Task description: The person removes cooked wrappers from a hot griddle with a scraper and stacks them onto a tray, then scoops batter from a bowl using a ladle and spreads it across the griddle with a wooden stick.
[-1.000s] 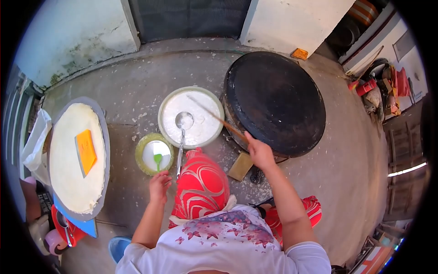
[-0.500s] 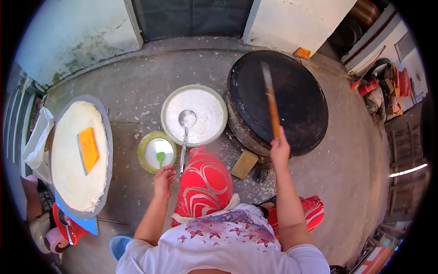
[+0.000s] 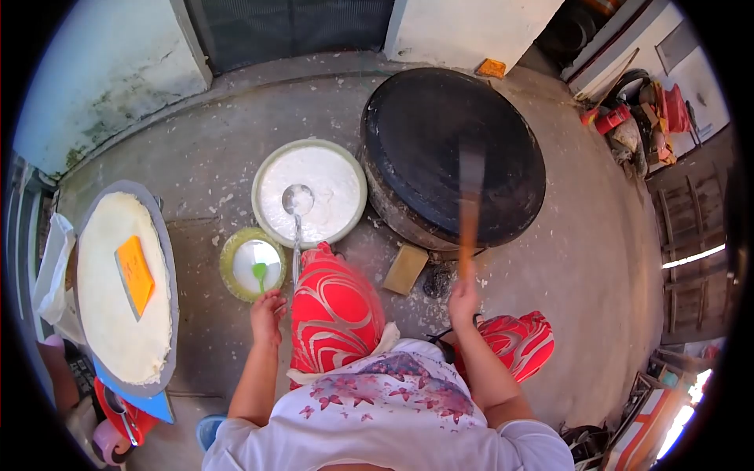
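Observation:
My right hand is closed around the wooden handle of a long spatula. Its flat, dark blade is motion-blurred and lies over the near part of a large round black griddle. My left hand is loosely curled with fingers apart, just beside the rim of a small green bowl. In that bowl a green brush rests in pale liquid, its handle pointing toward my fingers. A metal ladle sits in a large bowl of white batter, its handle leaning over the near rim.
At left, a round tray carries pale flatbreads with an orange scraper on top. A yellowish block lies before the griddle. An orange piece lies by the wall, and clutter stands at far right.
My right hand and the spatula have come lower, toward my body, and the blade has moved from the griddle's far part to its near part. The view has shifted slightly; my left hand stays by the small bowl.

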`<state>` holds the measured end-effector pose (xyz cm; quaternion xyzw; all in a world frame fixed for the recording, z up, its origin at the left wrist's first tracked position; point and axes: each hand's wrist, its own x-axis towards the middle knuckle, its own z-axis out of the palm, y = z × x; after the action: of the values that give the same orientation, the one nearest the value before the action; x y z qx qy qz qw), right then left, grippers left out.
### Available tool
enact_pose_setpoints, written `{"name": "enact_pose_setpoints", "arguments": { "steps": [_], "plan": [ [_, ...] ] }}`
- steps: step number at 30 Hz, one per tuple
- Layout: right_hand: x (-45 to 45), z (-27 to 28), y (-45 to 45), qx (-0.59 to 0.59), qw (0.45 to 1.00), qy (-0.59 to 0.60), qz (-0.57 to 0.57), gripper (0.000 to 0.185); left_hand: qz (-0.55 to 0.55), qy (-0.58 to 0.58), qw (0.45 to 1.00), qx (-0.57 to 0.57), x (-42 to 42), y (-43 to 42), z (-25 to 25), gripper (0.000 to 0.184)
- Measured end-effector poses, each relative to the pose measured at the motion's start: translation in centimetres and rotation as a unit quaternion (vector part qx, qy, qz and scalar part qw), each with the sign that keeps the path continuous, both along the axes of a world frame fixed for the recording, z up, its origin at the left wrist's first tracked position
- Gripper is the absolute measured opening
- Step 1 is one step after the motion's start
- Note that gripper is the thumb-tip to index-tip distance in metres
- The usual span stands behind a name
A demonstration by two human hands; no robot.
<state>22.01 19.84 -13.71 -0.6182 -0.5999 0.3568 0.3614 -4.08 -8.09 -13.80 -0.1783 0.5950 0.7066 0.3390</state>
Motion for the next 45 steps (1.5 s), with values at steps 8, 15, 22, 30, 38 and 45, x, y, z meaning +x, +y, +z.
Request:
{"name": "enact_pose_setpoints", "arguments": {
  "steps": [8, 15, 22, 30, 38, 45],
  "plan": [
    [-7.7, 5.0, 0.6, -0.217, 0.872, 0.150, 0.413, 0.039, -0.107, 0.234, 0.938, -0.233, -1.4, -2.1, -8.3, 0.031],
    [-17.4, 10.9, 0.5, -0.021, 0.784, -0.110, 0.610, 0.033, -0.287, 0.132, 0.750, -0.581, -1.0, -1.1, -9.3, 0.057],
    [-28.7, 11.1, -4.9, 0.125, 0.568, -0.405, 0.706, 0.032, -0.200, 0.085, 0.842, -0.493, -2.6, -3.8, -15.7, 0.034],
    [-31.3, 4.2, -5.5, 0.003, 0.609, -0.363, 0.705, 0.031, -0.045, 0.242, 0.943, -0.224, 3.0, -5.1, -13.1, 0.031],
    [-30.7, 4.8, -5.5, -0.015, 0.624, -0.363, 0.692, 0.036, -0.006, 0.076, 0.920, -0.383, -5.2, -6.3, -20.3, 0.041],
    [-30.5, 3.9, -5.6, 0.188, 0.467, -0.395, 0.768, 0.039, -0.047, 0.182, 0.918, -0.349, -1.8, -4.7, -13.6, 0.033]
  ]
}}
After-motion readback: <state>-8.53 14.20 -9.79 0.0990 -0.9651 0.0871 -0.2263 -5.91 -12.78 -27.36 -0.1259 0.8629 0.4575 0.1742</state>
